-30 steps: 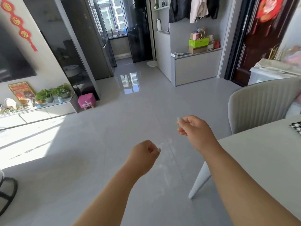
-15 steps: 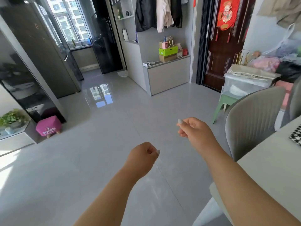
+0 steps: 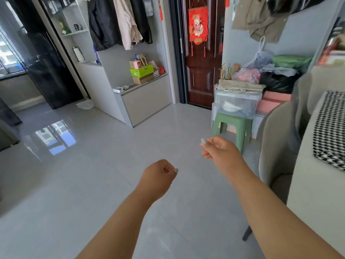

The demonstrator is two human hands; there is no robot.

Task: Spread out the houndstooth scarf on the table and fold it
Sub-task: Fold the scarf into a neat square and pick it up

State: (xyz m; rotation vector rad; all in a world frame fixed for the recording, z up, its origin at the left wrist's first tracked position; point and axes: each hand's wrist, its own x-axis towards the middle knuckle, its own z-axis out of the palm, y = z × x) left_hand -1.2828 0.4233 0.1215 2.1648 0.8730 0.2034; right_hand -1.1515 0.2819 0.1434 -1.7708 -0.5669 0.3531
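The black-and-white houndstooth scarf lies bunched on the pale table at the right edge of the view, partly cut off by the frame. My left hand hangs over the floor in a loose fist with nothing in it. My right hand is held out higher and further right, fingers curled and thumb against them, also holding nothing. Both hands are well left of the scarf, apart from it.
A grey upholstered chair stands between my right hand and the table. Behind it are a green stool carrying a clear box, piled bags, a dark red door and a grey cabinet. Grey tiled floor stretches left.
The view has swung to the right: the scarf and table now show much more, the door and stool have come in. Both hands keep the same curled pose.
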